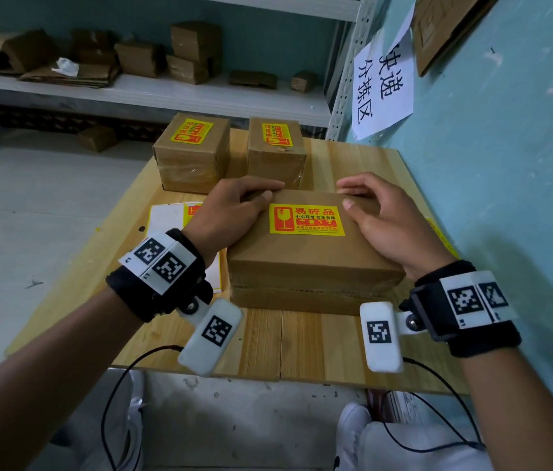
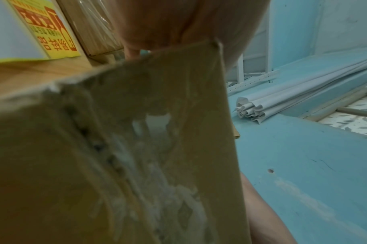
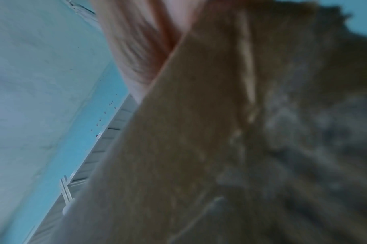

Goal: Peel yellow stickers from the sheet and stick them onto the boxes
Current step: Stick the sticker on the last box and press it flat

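Observation:
A large flat cardboard box [image 1: 309,263] lies mid-table with a yellow fragile sticker [image 1: 306,220] flat on its top. My left hand [image 1: 268,192] holds the box's far left corner, thumb on top and fingers curled over the far edge. My right hand [image 1: 346,197] holds the far right part the same way. The left wrist view shows the box's side [image 2: 136,148] under my palm [image 2: 178,21]. Blurred cardboard [image 3: 199,148] fills the right wrist view. The sticker sheet [image 1: 166,219] lies left of the box, partly under my left wrist, with a yellow sticker [image 2: 53,33] on it.
Two smaller boxes, left [image 1: 190,154] and right [image 1: 277,154], stand behind, each with a yellow sticker on top. The wooden table [image 1: 302,341] meets a blue wall [image 1: 506,164] on the right. Shelves with cardboard boxes [image 1: 166,62] stand beyond.

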The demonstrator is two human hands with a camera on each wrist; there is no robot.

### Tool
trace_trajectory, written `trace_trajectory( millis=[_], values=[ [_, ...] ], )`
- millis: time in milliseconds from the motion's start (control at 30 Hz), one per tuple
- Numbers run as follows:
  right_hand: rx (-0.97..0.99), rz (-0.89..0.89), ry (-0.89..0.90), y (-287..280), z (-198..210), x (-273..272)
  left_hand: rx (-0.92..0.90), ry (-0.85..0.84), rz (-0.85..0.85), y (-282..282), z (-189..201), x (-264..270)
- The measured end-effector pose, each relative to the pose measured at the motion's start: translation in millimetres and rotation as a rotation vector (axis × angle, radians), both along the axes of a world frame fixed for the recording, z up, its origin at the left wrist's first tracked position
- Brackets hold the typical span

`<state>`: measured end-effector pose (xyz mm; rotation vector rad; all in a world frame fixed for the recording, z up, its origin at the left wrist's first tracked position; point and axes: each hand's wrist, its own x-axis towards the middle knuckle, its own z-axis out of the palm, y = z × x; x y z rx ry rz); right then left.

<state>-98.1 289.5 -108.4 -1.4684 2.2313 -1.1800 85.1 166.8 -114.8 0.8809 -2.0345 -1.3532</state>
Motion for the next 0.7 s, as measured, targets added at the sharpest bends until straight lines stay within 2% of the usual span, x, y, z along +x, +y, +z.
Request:
trace_trajectory(
  millis=[233,500,700],
  values=[
    [0.033,-0.013,0.078,-1.3,1.4,5.9,-0.036,-0.058,-0.029,-1.5,0.5,0.1],
    [-0.015,-0.025,0.041,-2.9,-0.1,0.9,-0.023,-0.027,0.01,-2.1,0.9,-2.9],
    [0.048,-0.009,0.055,0.9,-0.9,6.6,-0.03,-0.122,-0.094,-3.1,2.6,3.1]
  ],
)
